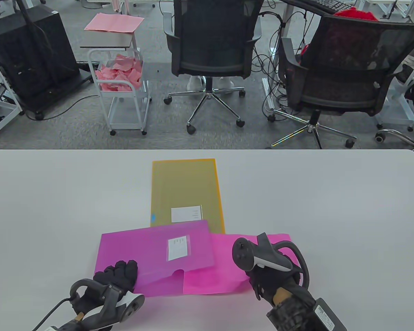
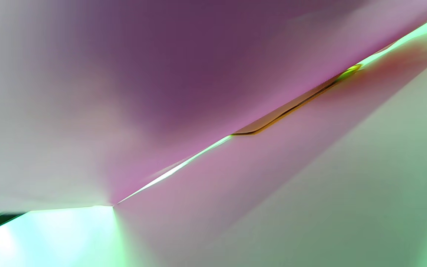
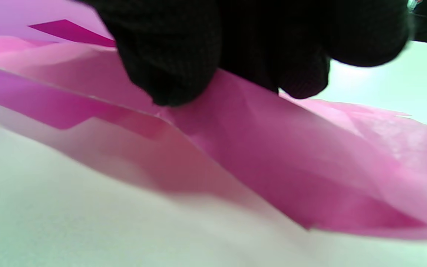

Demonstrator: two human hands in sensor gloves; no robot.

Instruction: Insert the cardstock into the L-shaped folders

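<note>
— How far along is it?

— About halfway on this one, I'd say. The pink cardstock (image 1: 224,272) sits partly inside the magenta L-shaped folder (image 1: 151,255) on the tabletop (image 1: 331,207); its right part sticks out.

— And the hands?

— The left hand (image 1: 119,276) presses flat on the folder's near-left corner. The right hand (image 1: 276,276) holds the cardstock's right end, fingers (image 3: 169,63) touching it.

— The yellow folder (image 1: 186,189)?

— It lies behind; whether it's filled, I can't tell.
</note>
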